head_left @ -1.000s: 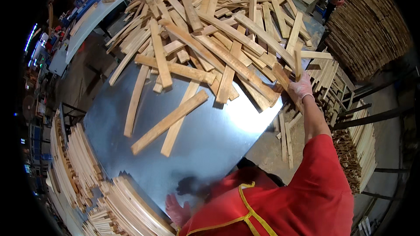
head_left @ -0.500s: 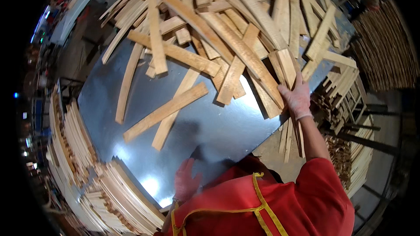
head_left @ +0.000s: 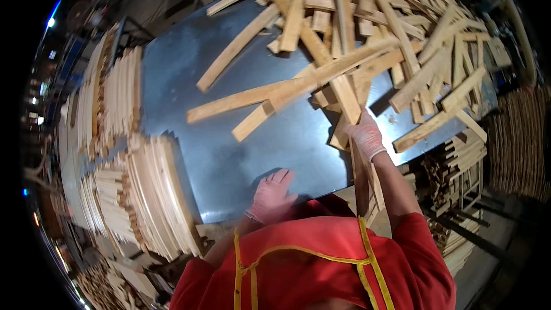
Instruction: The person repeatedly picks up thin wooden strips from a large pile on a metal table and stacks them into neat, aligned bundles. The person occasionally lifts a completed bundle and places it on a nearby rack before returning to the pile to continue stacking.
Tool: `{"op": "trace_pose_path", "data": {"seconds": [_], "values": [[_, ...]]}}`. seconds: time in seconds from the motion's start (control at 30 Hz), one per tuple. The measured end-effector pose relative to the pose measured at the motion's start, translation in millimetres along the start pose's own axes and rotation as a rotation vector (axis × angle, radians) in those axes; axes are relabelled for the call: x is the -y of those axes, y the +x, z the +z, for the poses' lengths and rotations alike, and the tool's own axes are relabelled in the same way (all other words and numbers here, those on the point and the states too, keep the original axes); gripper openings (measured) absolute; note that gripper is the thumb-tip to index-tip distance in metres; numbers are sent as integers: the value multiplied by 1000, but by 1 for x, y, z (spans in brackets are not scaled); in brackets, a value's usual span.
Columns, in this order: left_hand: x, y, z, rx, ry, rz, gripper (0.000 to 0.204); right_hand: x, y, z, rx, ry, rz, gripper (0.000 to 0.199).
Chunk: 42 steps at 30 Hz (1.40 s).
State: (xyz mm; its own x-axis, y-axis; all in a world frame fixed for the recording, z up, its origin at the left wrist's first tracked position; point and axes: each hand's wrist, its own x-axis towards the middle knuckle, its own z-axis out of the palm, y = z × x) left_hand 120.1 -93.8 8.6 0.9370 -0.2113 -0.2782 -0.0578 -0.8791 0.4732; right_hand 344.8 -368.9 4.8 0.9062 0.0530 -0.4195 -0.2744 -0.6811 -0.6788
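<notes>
My right hand (head_left: pixel 365 134), in a pale glove, is closed around a few long wooden slats (head_left: pixel 361 181). They reach past the table's near edge toward my body, and their far part lies among other pieces. My left hand (head_left: pixel 274 196), also gloved, hovers over or rests on the near edge of the metal table (head_left: pixel 229 166); I cannot tell which. Its fingers are stretched out and it holds nothing. Loose, partly curved wooden slats (head_left: pixel 238 101) lie crosswise on the table beyond both hands.
A big heap of wooden slats (head_left: pixel 396 11) covers the far right of the table. Neat stacks of slats (head_left: pixel 160 189) stand at the left. Racked pieces (head_left: pixel 459 166) and a tall brown stack (head_left: pixel 519 143) are on the right.
My view has turned, shifting the table's contents. My right hand has drawn the held slats closer and leftward across the pile, moving some loose pieces. My left hand has come up with fingers extended.
</notes>
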Motion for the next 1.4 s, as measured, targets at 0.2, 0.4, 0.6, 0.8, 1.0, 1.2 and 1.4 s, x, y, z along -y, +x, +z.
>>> {"op": "trace_pose_path", "data": {"seconds": [0.2,0.4,0.6,0.8,1.0,1.2,1.4], "values": [[8,-43,-66,-170,-227,-140,95,189,-64,55,151,532,-331,77],[90,-84,-84,-529,-590,-482,68,262,-113,185,413,1010,-314,72],[188,-153,-35,-604,-706,-705,43,196,-125,236,673,580,-115,93],[203,-168,-6,-354,-236,-995,42,126,-22,217,273,-59,-420,80],[212,-226,-3,-556,492,-990,65,146,98,55,-304,-915,-570,81],[180,-187,-20,-570,355,-964,75,158,124,18,42,-1157,-306,68],[117,-129,-10,-470,-67,-939,79,217,74,107,111,-811,-593,59]]}}
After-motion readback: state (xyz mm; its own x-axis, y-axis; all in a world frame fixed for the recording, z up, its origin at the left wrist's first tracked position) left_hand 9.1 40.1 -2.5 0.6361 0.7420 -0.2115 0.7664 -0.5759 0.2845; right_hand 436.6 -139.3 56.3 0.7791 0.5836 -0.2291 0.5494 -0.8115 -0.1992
